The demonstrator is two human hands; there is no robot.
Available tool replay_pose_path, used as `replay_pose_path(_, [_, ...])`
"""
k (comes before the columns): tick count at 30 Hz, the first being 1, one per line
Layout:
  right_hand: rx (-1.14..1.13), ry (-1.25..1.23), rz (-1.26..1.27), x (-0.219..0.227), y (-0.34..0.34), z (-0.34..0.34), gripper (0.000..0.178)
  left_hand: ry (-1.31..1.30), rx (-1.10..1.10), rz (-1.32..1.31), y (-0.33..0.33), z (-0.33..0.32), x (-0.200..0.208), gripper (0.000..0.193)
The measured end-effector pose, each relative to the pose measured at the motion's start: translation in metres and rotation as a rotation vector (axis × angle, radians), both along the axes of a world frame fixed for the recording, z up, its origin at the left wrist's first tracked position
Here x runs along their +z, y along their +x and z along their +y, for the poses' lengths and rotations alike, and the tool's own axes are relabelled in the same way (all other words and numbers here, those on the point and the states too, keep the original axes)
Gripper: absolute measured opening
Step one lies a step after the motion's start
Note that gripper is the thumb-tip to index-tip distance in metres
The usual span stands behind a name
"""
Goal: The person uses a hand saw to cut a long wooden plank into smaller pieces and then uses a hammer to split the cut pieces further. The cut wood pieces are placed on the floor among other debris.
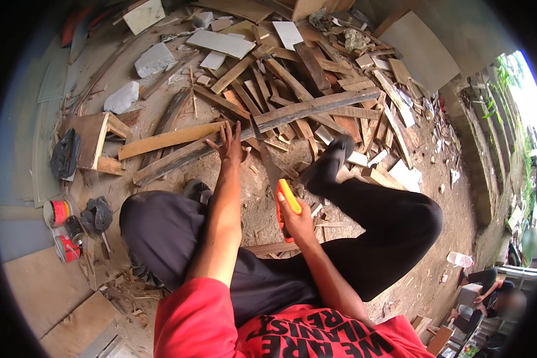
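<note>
A long weathered wooden beam [319, 108] slants across the scrap pile from lower left to upper right. My left hand [230, 147] lies on its middle with the fingers spread and stretched out. In my right hand [299, 222] is the yellow and orange handle of a handsaw [267, 161]. The saw's blade points away from me and crosses the beam just right of my left hand. Beside the left fingers lies a lighter plank [170, 141]. My right foot, in a dark shoe [342, 149], is close to the beam's near edge.
Wood offcuts [280, 77] are heaped beyond the beam. A wooden box [89, 140] with a black bag stands at left, above several tins [58, 213]. White chunks [155, 59] lie at upper left. A plastic bottle [460, 259] and a seated person [489, 301] are at lower right.
</note>
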State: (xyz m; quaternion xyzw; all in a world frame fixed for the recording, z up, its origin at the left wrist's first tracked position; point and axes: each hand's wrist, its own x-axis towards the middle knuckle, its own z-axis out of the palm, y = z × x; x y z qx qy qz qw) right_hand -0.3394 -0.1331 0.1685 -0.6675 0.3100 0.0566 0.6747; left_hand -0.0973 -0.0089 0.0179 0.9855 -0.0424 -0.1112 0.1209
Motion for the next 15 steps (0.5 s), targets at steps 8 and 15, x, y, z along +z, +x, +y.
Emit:
replay_pose_path(8, [-0.027, 0.095, -0.147, -0.016, 0.008, 0.025, 0.029, 0.127, -0.067, 0.037, 0.010, 0.006, -0.010, 0.121])
replay_pose_path(15, [-0.133, 0.109, -0.172, -0.014, -0.002, 0.034, 0.025, 0.326, -0.178, -0.053, 0.021, 0.000, -0.010, 0.117])
